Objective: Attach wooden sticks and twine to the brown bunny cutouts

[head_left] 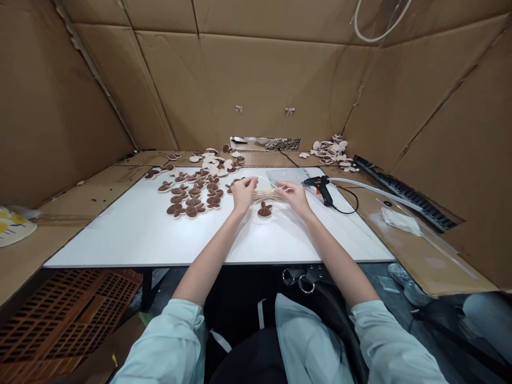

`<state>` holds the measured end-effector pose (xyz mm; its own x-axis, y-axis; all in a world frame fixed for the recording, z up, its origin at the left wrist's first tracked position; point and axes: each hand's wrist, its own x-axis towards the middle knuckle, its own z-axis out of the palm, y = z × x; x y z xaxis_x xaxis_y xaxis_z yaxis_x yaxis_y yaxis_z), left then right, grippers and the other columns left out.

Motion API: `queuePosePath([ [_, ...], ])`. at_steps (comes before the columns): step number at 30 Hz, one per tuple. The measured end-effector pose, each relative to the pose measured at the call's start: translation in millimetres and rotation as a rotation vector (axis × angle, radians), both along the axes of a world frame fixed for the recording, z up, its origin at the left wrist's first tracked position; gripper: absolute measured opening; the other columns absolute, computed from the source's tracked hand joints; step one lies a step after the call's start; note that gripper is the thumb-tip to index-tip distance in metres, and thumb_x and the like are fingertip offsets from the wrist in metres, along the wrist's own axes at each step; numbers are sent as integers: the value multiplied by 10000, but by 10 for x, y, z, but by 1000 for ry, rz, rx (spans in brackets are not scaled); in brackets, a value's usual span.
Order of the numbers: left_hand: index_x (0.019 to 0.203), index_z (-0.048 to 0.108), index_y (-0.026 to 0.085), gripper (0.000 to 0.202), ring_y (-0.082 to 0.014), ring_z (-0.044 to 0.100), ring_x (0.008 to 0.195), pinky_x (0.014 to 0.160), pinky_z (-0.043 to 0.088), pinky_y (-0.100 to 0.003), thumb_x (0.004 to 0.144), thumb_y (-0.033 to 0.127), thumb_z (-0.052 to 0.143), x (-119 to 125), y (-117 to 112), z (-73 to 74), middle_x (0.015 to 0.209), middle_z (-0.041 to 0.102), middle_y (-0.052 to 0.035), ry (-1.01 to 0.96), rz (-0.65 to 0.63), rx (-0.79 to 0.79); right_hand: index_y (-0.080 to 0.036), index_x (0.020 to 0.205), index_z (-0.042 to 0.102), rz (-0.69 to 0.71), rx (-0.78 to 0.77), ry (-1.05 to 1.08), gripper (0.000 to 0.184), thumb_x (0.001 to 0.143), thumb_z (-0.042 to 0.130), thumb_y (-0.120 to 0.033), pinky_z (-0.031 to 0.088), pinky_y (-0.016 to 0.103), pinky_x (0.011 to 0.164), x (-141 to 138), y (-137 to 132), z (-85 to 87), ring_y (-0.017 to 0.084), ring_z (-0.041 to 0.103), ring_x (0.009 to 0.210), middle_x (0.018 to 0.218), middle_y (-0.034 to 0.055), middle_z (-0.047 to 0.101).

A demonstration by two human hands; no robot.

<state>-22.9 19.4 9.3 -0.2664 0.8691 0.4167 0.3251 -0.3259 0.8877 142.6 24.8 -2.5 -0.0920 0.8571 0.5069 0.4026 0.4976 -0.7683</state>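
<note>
My left hand (243, 193) and my right hand (293, 195) are both closed on the ends of a bundle of thin pale sticks (267, 195), held level just above the white table (136, 234). A single brown rabbit-shaped piece (264, 210) lies on the table right below the bundle, between my hands. A black and orange glue gun (321, 186) rests just right of my right hand, its black cord looping off to the right.
Several brown rabbit-shaped pieces (192, 194) lie left of my left hand, with paler ones (212, 160) behind and another pile (332, 152) at the back right. Cardboard walls (248, 80) enclose the table. An orange crate (60, 320) sits low on the left.
</note>
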Motion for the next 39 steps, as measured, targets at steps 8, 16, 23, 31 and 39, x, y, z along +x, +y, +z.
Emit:
queuePosePath([
  [8,703,578,121,288,-95,583,607,619,474,-226,784,340,408,-130,155,-33,694,609,-54,-513,-5,-129,-189,989,639,-116,114,-507,277,722,571,-225,350,473,886,-17,76,-109,290,435,1028,1056,94,607],
  [16,550,595,127,218,-71,432,371,407,349,-211,659,315,577,-10,-15,18,480,548,11,-16,-446,-233,-256,1238,443,-62,295,-432,427,833,339,-173,329,411,967,-46,-134,50,205,416,1154,1296,60,437],
  [23,663,633,102,183,-81,518,437,488,454,-223,636,283,630,39,-97,58,571,604,-5,-97,-534,-311,-252,1091,570,44,270,-450,344,831,363,-165,386,382,937,-19,-146,53,199,467,1126,1243,50,513],
  [31,696,657,105,233,-102,576,488,530,498,-231,616,324,661,18,-124,56,662,642,-45,-78,-628,-378,-229,1053,584,80,215,-338,302,806,420,-175,457,330,823,-38,-145,45,185,570,965,1147,57,583],
  [39,677,639,97,232,-112,587,575,685,514,-306,533,268,703,35,-138,110,622,629,-19,-288,-651,-330,-209,818,647,92,-13,-39,160,745,515,-263,480,293,693,-95,-173,51,166,624,762,824,37,680],
])
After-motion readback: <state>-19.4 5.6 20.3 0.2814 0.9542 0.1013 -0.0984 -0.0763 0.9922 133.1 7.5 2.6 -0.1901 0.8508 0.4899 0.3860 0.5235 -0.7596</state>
